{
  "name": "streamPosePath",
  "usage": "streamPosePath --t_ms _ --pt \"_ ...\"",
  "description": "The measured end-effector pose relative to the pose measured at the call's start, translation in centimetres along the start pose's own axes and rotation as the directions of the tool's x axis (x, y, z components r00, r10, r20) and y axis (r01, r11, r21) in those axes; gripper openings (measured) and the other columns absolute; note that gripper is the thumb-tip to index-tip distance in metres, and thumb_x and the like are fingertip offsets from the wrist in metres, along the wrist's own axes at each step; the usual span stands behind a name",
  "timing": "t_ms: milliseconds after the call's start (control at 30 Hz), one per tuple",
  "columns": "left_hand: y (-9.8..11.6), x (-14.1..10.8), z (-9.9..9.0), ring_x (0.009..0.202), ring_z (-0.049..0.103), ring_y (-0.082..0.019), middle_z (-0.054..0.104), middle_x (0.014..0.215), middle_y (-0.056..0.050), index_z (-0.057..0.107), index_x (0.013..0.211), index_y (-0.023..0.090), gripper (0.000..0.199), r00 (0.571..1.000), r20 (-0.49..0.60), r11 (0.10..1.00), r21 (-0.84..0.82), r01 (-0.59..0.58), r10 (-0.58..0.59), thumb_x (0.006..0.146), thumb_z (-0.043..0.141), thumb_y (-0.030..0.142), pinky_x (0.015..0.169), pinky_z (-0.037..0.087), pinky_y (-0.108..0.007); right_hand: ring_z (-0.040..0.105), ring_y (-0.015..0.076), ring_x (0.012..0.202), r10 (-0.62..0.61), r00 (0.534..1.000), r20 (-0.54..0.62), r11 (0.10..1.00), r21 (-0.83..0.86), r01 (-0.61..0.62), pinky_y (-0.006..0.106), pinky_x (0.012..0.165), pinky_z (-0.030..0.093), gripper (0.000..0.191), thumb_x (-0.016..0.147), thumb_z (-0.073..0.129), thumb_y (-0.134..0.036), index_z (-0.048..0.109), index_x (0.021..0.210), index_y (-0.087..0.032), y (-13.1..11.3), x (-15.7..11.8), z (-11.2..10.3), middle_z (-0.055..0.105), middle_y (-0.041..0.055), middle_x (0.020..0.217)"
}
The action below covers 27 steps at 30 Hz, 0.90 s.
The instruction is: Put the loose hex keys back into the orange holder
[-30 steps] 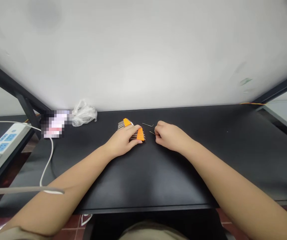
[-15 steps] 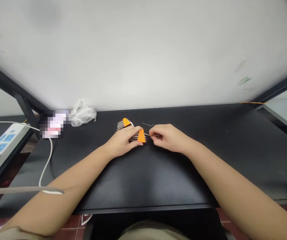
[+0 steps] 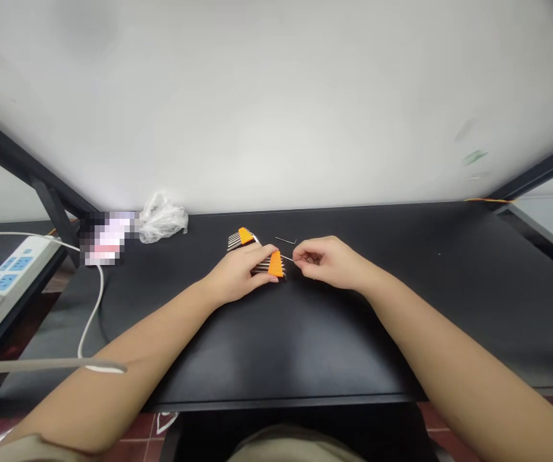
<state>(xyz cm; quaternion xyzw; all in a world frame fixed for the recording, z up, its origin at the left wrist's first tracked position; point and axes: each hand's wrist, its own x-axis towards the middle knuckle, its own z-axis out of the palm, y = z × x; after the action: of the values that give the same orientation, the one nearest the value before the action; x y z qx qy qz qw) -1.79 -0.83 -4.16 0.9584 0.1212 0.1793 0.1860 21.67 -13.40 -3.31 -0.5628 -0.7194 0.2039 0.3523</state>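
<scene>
My left hand point(image 3: 244, 273) grips an orange hex key holder point(image 3: 276, 264) with several metal keys in it, thumb and fingers on either side. A second orange holder point(image 3: 245, 235), also carrying several keys, lies just beyond that hand. My right hand point(image 3: 327, 262) is closed in a pinch on a thin hex key point(image 3: 287, 258), whose shaft reaches to the upper right edge of the gripped holder. Whether its tip sits inside the holder is too small to tell. A small loose hex key point(image 3: 285, 240) lies on the black table behind the gap between my hands.
A crumpled clear plastic bag point(image 3: 163, 219) lies at the back left, beside a blurred-out object point(image 3: 108, 239). A white cable point(image 3: 97, 301) hangs over the table's left side, near my left forearm. Power strips point(image 3: 9, 276) stand further left. A white wall point(image 3: 305, 115) rises behind the table.
The pinched hex key's shaft shows slightly longer between the holder and my right hand, which has shifted slightly right. My left hand keeps its grip. The whole view has shifted a little.
</scene>
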Motion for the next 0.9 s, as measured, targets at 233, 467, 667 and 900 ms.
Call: streamPosePath --t_ms 233,467,667,900 --pt "0.0 0.0 -0.1 0.096 0.062 -0.021 0.063 0.107 -0.007 0.053 0.135 0.026 0.048 1.0 0.002 1.0 -0.018 -0.022 0.022 0.094 0.065 0.048 0.086 0.051 -0.033 0.058 0.0127 0.057 0.198 0.978 0.069 0.918 0.337 -0.21 0.026 0.055 0.048 0.01 0.084 0.066 -0.028 0.069 0.088 -0.019 -0.3 -0.1 0.0 0.063 -0.0003 0.069" --pt "0.8 0.0 -0.4 0.098 0.062 -0.023 0.064 0.108 -0.009 0.056 0.13 0.022 0.045 0.994 -0.03 0.993 -0.036 -0.109 0.108 0.094 0.064 0.049 0.09 0.051 -0.036 0.053 0.01 0.047 0.293 0.951 0.095 0.657 0.702 -0.273 0.024 0.044 0.043 0.027 0.079 0.08 -0.038 0.066 0.086 -0.016 -1.1 0.6 0.7 0.064 0.0011 0.068" --pt "1.9 -0.1 -0.5 0.105 0.061 -0.024 0.065 0.117 -0.012 0.05 0.134 0.021 0.047 0.976 -0.109 0.98 -0.032 -0.194 0.189 0.096 0.063 0.046 0.093 0.05 -0.038 0.039 0.0052 0.045 0.212 0.977 0.001 0.605 0.785 -0.132 0.02 0.043 0.028 0.029 0.078 0.084 -0.036 0.061 0.082 -0.018 -0.9 0.9 2.1 0.05 -0.0072 0.057" --pt "2.3 -0.2 -0.2 0.099 0.062 -0.024 0.066 0.11 -0.011 0.049 0.136 0.02 0.054 0.965 -0.085 0.968 0.06 -0.245 0.25 0.095 0.063 0.051 0.089 0.049 -0.039 0.049 0.0088 0.05 0.117 0.981 0.155 0.617 0.763 -0.194 0.021 0.045 0.036 0.037 0.081 0.079 -0.051 0.062 0.081 -0.017 -0.2 1.1 3.6 0.058 -0.0034 0.062"
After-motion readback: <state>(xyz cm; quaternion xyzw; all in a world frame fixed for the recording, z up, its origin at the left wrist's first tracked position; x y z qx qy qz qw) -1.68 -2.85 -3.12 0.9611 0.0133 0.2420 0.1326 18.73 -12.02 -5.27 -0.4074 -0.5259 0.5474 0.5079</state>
